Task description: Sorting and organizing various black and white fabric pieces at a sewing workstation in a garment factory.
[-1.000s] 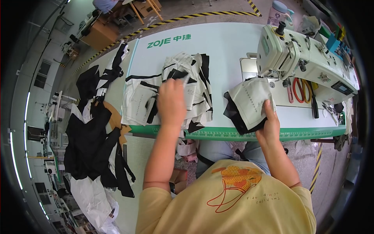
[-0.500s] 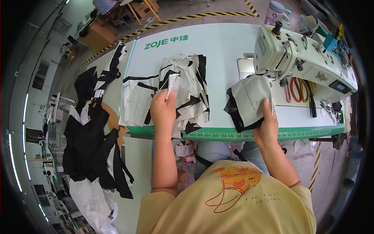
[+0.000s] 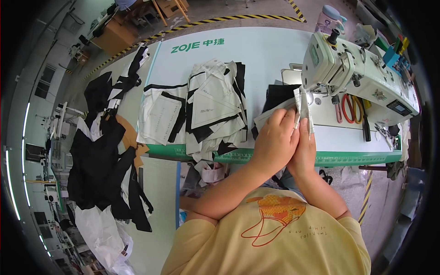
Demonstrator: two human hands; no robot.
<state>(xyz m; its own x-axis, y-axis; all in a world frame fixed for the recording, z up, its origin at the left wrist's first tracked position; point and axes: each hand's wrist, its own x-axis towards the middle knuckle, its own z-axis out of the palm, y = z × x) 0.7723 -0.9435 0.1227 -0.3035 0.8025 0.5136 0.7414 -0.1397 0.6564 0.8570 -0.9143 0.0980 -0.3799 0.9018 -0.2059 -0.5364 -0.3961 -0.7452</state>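
Observation:
Both my hands meet in front of the sewing machine (image 3: 337, 59), beside its needle area. My left hand (image 3: 276, 140) is closed, its fingers curled on a black fabric piece with a white printed backing (image 3: 274, 117). Close against it, my right hand (image 3: 302, 149) pinches the folded white edge (image 3: 303, 107) that stands up beside the presser foot. Black cloth (image 3: 280, 97) from the work shows behind my left fingers. My hands hide much of the piece, so I cannot tell how many layers are held.
A pile of white-backed black pieces (image 3: 214, 107) lies left of my hands, next to a smaller stack (image 3: 160, 114). Red-handled scissors (image 3: 352, 110) and a black-handled tool (image 3: 366, 128) lie under the machine arm. Black garments (image 3: 98, 160) cover the side table at left.
My left hand has moved right from the pile, where it held a white-backed piece, to my right hand at the machine. The flat work there is now partly folded up.

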